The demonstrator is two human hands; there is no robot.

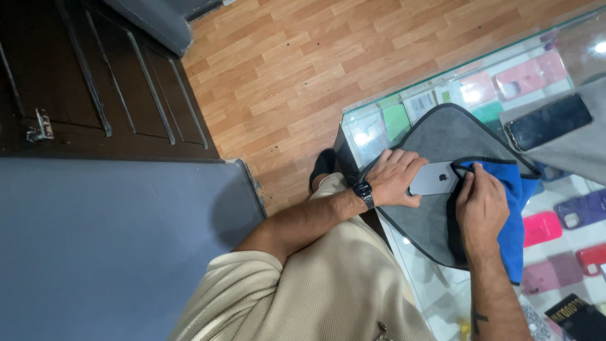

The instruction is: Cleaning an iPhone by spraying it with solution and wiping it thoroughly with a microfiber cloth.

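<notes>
A glass tabletop (379, 129) over coloured phone cases carries a grey mat (454, 132). At its nine o'clock side the left hand (394, 180) presses flat, fingers spread, steadying a silver phone (434, 179). At three o'clock the right hand (481, 205) pinches a soft blue cloth (514, 221) against it; the phone looks slick, rigid and breakable, best held by its edges.

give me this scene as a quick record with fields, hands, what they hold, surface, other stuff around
left hand: rests flat on the phone's end, watch on the wrist
right hand: presses a blue cloth onto the phone
phone: silver-grey, back side up, lying on a grey mat
surface: glass counter with coloured phone cases under the glass
second phone: dark screen up, on another grey cloth to the right
floor: wood-pattern
door: dark wooden door
</notes>
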